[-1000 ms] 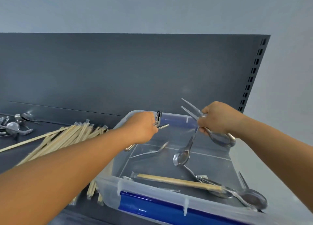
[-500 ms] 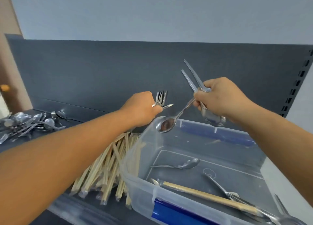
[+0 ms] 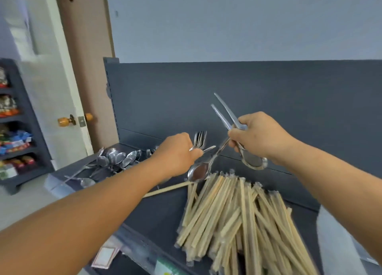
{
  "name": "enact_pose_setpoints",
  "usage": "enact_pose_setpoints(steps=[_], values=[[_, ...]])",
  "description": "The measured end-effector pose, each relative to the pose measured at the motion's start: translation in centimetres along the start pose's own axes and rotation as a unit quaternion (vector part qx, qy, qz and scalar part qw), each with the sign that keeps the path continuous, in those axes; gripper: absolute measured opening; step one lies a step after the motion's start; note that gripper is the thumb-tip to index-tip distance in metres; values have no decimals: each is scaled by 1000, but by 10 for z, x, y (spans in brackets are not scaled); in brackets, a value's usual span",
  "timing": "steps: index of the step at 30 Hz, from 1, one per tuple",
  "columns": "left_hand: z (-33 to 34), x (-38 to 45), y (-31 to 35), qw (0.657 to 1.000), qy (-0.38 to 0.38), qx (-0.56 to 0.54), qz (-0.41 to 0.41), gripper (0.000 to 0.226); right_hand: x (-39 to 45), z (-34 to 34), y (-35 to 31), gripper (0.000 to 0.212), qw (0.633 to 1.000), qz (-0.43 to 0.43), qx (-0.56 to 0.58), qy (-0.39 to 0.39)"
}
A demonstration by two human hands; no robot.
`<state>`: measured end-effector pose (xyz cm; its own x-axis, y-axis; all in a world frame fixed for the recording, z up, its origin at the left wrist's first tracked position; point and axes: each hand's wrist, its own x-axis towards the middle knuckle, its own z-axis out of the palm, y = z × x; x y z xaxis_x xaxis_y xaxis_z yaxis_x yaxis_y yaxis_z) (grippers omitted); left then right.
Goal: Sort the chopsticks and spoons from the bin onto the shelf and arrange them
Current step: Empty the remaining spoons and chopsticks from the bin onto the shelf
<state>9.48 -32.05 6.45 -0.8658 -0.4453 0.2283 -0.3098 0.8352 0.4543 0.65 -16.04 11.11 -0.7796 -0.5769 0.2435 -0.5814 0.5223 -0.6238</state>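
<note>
My left hand is shut on a few metal forks, tines pointing up. My right hand grips several metal spoons; one bowl hangs low at the left, two handles stick up behind the fingers. Both hands hover over the dark grey shelf. A wide pile of wrapped wooden chopsticks lies on the shelf below my right hand. A heap of spoons rests at the shelf's far left end. Only a corner of the clear bin shows at the right.
The shelf's dark back panel rises behind my hands. One loose chopstick lies across the shelf left of the pile. A door with an orange knob and a smaller stocked shelf unit stand at the left.
Both hands lifted out of the bin with the cutlery and moved left over the shelf. My view swung left, so the bin slid out to the right.
</note>
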Motion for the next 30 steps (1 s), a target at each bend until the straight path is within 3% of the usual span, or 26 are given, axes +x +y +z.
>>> enact_pose_setpoints(steps=[7, 15, 25, 30], values=[[-25, 34, -119, 998, -16, -16, -57, 32, 59, 103, -66, 23, 1000, 1, -5, -28], [-21, 65, -210, 989, -11, -8, -150, 40, 126, 188, -88, 23, 996, -9, -49, -72], [2, 94, -271, 978, -6, 4, -208, 33, 190, 279, -87, 35, 985, 8, -70, -157], [8, 97, -292, 971, 31, -15, -235, 21, 204, 307, -80, 19, 979, 15, -78, -187]])
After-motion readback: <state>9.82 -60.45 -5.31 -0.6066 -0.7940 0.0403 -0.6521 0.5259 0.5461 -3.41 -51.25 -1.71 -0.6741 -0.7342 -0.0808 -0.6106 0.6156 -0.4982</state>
